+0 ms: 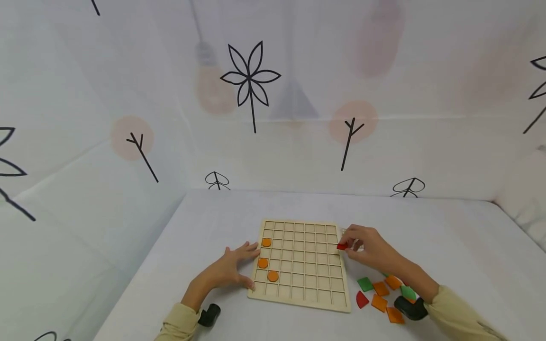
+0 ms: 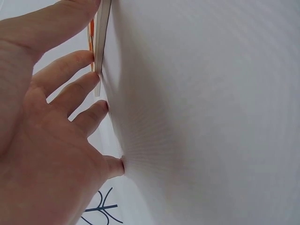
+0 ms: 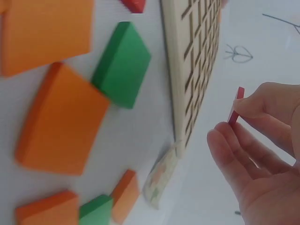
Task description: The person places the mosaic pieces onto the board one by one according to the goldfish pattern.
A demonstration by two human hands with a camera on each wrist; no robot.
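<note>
The right hand (image 1: 368, 244) pinches a red piece (image 1: 341, 246) at the board's (image 1: 298, 266) right edge; the left hand (image 1: 228, 266), fingers spread, touches the opposite edge. Placing seems the step; the next move likely calls for lowering it level.

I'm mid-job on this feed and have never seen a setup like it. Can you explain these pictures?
There's no machine: a person is working bare-handed. The wide picture is taken from the head, looking forward and down; the other two come from the left and right wrists. On the white surface lies a pale gridded board with three orange discs towards its left side. The left grip, a hand with spread fingers, touches the board's left edge. The right grip pinches a small red piece by the right edge. Loose orange, green and red pieces lie right of the board.
</note>
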